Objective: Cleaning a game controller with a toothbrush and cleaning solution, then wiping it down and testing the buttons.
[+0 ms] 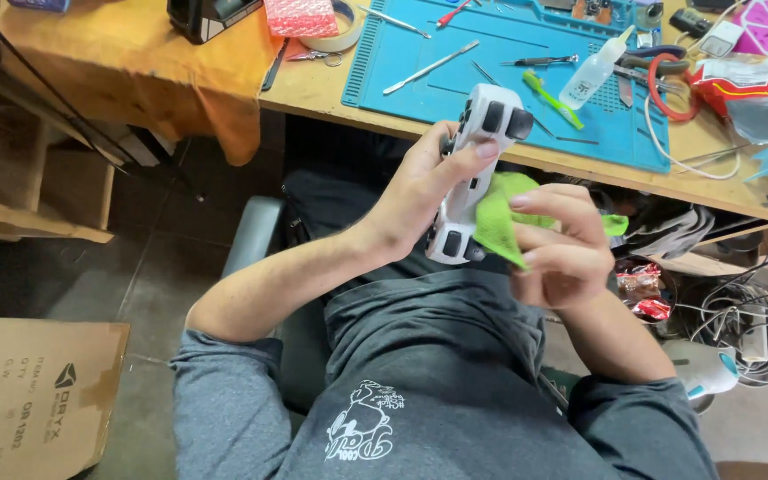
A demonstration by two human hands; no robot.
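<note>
My left hand [424, 191] grips a white game controller [476, 147] with black buttons and sticks, held upright above my lap in front of the table edge. My right hand [560, 244] pinches a bright green cloth [501, 218] and presses it against the controller's right side. Part of the cloth is hidden behind my fingers.
A blue work mat [500, 62] on the wooden table [313, 84] holds metal prying tools, a green-handled tool [551, 98] and a small clear squeeze bottle [593, 71]. A tape roll [340, 31] and scissors lie left of it. A cardboard box [33, 391] stands on the floor at left; cables [748, 329] at right.
</note>
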